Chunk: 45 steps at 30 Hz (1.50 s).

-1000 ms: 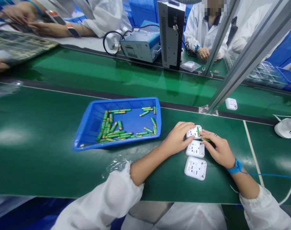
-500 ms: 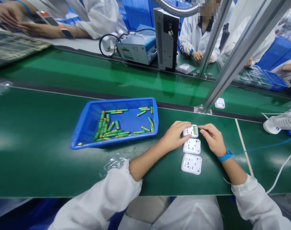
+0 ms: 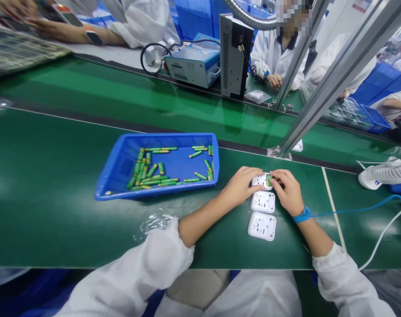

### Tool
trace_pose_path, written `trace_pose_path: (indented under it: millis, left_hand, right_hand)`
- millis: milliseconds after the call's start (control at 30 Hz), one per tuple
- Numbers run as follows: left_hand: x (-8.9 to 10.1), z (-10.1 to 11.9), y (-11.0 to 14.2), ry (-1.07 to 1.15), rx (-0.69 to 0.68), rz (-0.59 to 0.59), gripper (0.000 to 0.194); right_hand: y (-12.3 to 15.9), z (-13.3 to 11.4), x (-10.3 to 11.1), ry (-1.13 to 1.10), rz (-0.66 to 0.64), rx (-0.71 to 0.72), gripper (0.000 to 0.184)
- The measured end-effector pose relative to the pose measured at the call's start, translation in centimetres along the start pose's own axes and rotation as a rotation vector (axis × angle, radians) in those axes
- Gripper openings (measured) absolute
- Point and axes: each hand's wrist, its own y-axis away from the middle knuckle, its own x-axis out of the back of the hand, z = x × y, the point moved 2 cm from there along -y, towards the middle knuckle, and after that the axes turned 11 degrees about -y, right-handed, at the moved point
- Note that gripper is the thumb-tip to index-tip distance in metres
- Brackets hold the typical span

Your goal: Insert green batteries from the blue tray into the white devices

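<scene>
Three white plastic devices lie in a column on the green bench. The farthest white device (image 3: 259, 180) is held at its left side between the thumb and fingers of my left hand (image 3: 240, 186). My right hand (image 3: 288, 190) pinches a green battery (image 3: 270, 178) at that device's right end, where green shows in the battery slot; the fingertips partly cover it. Just below sit the middle device (image 3: 263, 202) and the nearest device (image 3: 261, 226), both untouched. Left of my hands, a blue tray (image 3: 109, 176) contains many loose green batteries (image 3: 141, 169).
A metal post (image 3: 306, 112) rises behind my hands. A small white fan (image 3: 378, 174) stands to the right. A blue cord (image 3: 355, 209) runs from my right wrist strap. Crumpled clear plastic (image 3: 156, 220) lies near my left sleeve. Co-workers sit across the green belt (image 3: 174, 108).
My right hand has moved left with the battery, from beside the farthest device onto its slot. My left hand keeps its hold. The view has shifted slightly.
</scene>
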Motion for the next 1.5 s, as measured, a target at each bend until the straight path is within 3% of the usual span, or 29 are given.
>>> trace_pose_path:
  millis: [200,367,500,633,767,933,1033,1133,1300,1400,1500]
  left_hand:
    - [-0.1,0.1,0.2,0.004,0.006,0.008,0.044]
    - [0.0,0.2,0.0,0.009,0.003,0.036,0.05]
    - [0.4,0.7,-0.2,0.072,-0.148,0.044,0.046]
    - [0.6,1.1,-0.2,0.109,-0.256,0.023,0.046]
    - [0.7,1.1,0.0,0.083,-0.254,0.021,0.053]
    - [0.3,0.5,-0.2,0.084,-0.162,0.034,0.051]
    - [-0.1,0.4,-0.3,0.083,-0.148,0.022,0.049]
    - [-0.2,0.5,-0.3,0.089,-0.149,0.021,0.047]
    - [-0.1,0.3,-0.3,0.135,-0.138,0.039,0.044]
    - [-0.3,0.0,-0.3,0.147,-0.131,0.032,0.045]
    - [-0.4,-0.2,-0.4,0.141,-0.131,0.014,0.044]
  right_hand:
    - [2.2,0.3,-0.1,0.155,-0.187,0.062,0.059]
    - [2.1,1.0,0.3,-0.017,-0.03,-0.066,0.049]
    - [1.1,1.0,0.3,-0.061,-0.027,-0.187,0.07]
    - [1.0,0.6,1.0,-0.076,-0.089,-0.169,0.049]
    - [3.2,2.3,5.0,0.065,0.095,-0.131,0.047]
    - [8.6,7.0,13.8,0.455,0.414,-0.133,0.05]
    - [11.2,9.3,18.0,0.614,0.457,-0.244,0.057]
    - [12.2,10.4,20.0,0.665,0.471,-0.306,0.062]
    - [11.2,9.2,19.3,0.504,0.679,-0.441,0.066]
    - [10.2,6.8,17.1,0.09,0.804,-0.444,0.064]
    - [9.2,3.7,13.8,-0.406,0.739,-0.382,0.06]
